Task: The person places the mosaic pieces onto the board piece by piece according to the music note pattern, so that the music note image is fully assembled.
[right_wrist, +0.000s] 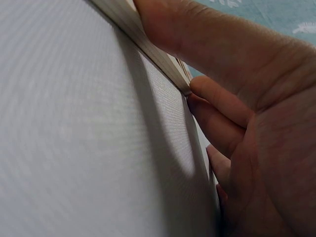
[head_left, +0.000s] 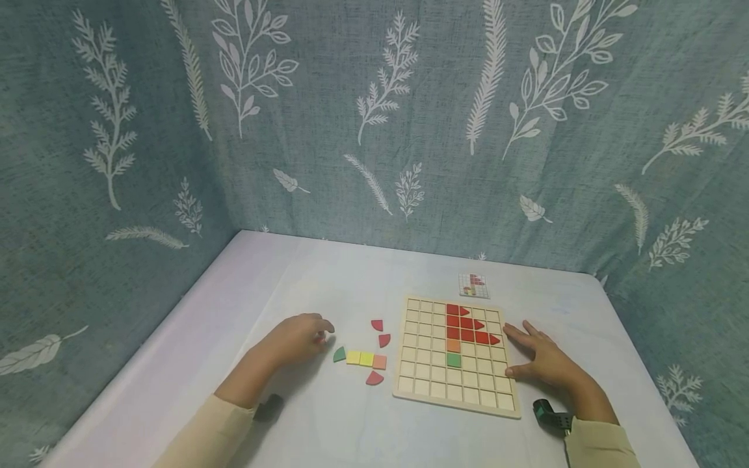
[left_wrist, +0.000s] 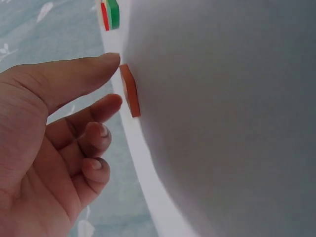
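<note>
On the table's left half, my left hand (head_left: 301,339) hovers with thumb and forefinger apart. Just beyond those fingertips an orange piece (left_wrist: 131,93) lies on the white cloth, seen nearly edge-on in the left wrist view and mostly hidden in the head view. My right hand (head_left: 547,357) rests at the right edge of a wooden grid board (head_left: 456,404), its thumb and fingers touching the rim. Set in the board are red squares and pointed red pieces (head_left: 468,333), an orange square (head_left: 453,345) and a green square (head_left: 453,359).
Between left hand and board lie a green quarter-round (head_left: 340,354), yellow squares (head_left: 359,358), an orange-pink square (head_left: 380,362) and red quarter-rounds (head_left: 375,378). A small pattern card (head_left: 474,286) lies behind the board. Patterned cloth (head_left: 328,130) hangs around the table.
</note>
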`<action>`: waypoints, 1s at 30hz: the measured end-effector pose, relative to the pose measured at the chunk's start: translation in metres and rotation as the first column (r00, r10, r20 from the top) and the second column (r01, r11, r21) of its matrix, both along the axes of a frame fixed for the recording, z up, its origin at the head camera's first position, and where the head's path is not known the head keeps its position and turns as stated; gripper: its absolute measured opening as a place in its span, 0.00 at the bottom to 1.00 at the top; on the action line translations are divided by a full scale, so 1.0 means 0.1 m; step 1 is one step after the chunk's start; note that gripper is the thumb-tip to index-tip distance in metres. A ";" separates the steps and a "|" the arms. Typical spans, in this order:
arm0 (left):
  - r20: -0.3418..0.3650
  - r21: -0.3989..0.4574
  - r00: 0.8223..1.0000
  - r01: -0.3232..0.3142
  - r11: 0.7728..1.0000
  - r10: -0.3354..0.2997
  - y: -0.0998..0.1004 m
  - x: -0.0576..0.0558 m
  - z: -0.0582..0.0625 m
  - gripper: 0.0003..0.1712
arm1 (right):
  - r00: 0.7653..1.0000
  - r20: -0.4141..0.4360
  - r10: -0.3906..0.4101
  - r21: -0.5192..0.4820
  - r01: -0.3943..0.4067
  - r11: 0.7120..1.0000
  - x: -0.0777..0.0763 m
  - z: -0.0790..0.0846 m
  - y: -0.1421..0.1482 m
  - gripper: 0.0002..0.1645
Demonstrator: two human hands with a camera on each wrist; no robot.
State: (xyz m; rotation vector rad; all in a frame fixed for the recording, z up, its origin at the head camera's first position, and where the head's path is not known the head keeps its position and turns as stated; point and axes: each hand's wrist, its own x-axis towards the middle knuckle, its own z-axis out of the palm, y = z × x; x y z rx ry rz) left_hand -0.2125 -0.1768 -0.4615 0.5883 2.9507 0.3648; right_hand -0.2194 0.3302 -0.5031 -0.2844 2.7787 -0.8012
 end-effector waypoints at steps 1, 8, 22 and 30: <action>-0.007 0.001 1.000 0.008 1.000 -0.008 -0.02 0.00 0.00 0.13 | 1.000 0.000 -0.002 -0.002 0.002 1.000 0.00 0.00 0.00 0.68; -0.038 -0.001 0.999 0.008 1.000 -0.008 -0.08 0.00 -0.03 0.10 | 1.000 -0.004 -0.002 -0.003 0.002 1.000 0.00 -0.01 0.00 0.68; 0.016 -0.008 1.000 0.006 1.000 -0.005 -0.07 -0.05 -0.02 0.05 | 1.000 -0.001 0.003 0.004 -0.003 1.000 0.01 0.03 -0.02 0.67; 0.013 -0.009 0.999 0.041 0.999 -0.041 0.08 -0.14 0.04 0.07 | 1.000 0.014 -0.009 0.012 0.009 1.000 0.00 0.03 -0.02 0.67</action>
